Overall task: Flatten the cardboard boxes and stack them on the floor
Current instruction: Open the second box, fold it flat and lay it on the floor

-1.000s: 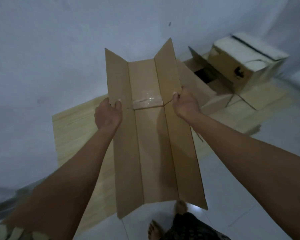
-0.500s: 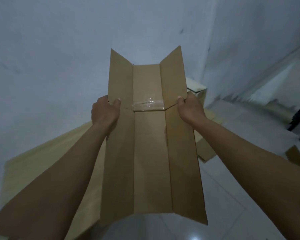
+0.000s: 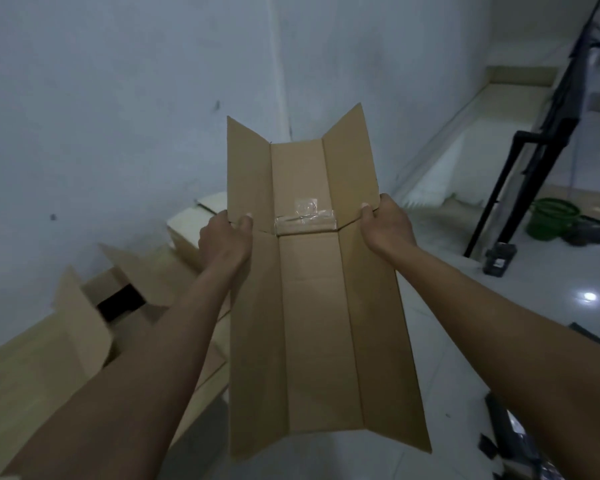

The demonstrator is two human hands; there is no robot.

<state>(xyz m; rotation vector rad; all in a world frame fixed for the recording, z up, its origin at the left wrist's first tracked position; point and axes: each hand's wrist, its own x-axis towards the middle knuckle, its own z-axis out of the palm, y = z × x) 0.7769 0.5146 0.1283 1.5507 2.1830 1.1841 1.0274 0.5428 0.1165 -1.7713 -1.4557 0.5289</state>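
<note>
Pale walls (image 3: 118,98) meet in a corner behind everything, and a shiny white floor (image 3: 465,306) runs off to the right, where a black railing (image 3: 534,161) stands.

Low on the left, more cardboard boxes (image 3: 84,323) sit by the wall. Some pieces there look flat already, so this is likely where the pile goes. One box (image 3: 118,299) is open with its flaps up, and its inside is a dark hole. I cannot tell if anything is in it.

Up in the air in the middle is the flattened box (image 3: 312,306), a long brown one. It is open like a shallow trough, and nothing is in it. Its two long sides lean up a little, so it is not quite flat yet.

The left hand (image 3: 224,237) grips the left edge, thumb on top and fingers tucked behind. The right hand (image 3: 388,226) grips the right edge the same way. Both hold at the middle fold, which I think helps pull the sides apart and keeps the long piece from flopping.

A strip of clear tape (image 3: 305,221) crosses the middle between the hands.

Far right on the floor, a green basket (image 3: 551,220) stands, too dim to see into.
</note>
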